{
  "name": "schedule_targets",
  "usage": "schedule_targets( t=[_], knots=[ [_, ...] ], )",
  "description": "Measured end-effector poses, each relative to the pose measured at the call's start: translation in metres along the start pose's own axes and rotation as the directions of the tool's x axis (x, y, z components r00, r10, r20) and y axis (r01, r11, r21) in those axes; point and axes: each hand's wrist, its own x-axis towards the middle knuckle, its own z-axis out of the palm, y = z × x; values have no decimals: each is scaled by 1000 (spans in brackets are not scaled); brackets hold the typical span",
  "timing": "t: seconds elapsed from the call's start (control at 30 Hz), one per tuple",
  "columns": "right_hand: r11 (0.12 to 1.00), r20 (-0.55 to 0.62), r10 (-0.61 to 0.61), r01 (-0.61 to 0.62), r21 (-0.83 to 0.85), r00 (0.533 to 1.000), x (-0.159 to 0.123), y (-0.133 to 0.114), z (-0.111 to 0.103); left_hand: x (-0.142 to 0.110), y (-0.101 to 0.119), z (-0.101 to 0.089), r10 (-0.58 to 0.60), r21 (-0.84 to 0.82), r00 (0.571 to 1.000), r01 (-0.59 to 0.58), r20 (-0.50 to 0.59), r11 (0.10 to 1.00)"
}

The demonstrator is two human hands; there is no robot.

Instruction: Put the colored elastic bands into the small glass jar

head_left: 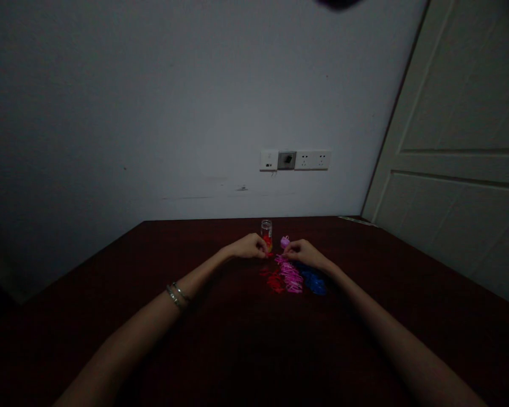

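Note:
My left hand (pixel 251 247) is closed in a pinch, with a small red strand (pixel 270 254) at its fingertips. Just behind it stands a clear glass jar (pixel 266 227) with red and yellowish pieces inside. Facing it, my right hand (pixel 303 252) is also pinched, its fingertips at the far end of a pile of pink strands (pixel 292 277); what it holds is too small to make out. A pile of red strands (pixel 275 281) lies to the left of the pink ones, and blue strands (pixel 314 281) lie to the right, below my right wrist. A pink bundle (pixel 285 242) sits beyond my right fingertips.
Everything rests on a dark reddish-brown table (pixel 220 339) against a pale wall (pixel 195 113). Sockets and switches (pixel 313 160) are set in the wall above the jar. A white panelled door (pixel 458 135) stands at the right. The light is dim.

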Motion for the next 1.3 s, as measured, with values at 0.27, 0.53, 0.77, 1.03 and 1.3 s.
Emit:
schedule_targets(
  t=[0.27,0.53,0.77,1.03,1.3],
  knots=[
    [1000,9,-8,8,-19,1000,0,1,0,45,-1,-33,-117,-350,795,-126,-596,928],
    [998,21,-43,44,-45,999,-1,-1,0,69,-10,-27,-175,-421,744,-155,-645,894],
    [997,37,-21,24,-75,999,0,1,0,75,-25,-16,-204,-481,755,-165,-624,861],
    [995,31,-46,48,-90,998,0,3,0,67,-25,-14,-226,-494,762,-139,-607,858],
    [993,34,-52,55,-104,998,0,5,1,62,-25,-13,-194,-474,776,-150,-600,868]
  ],
)
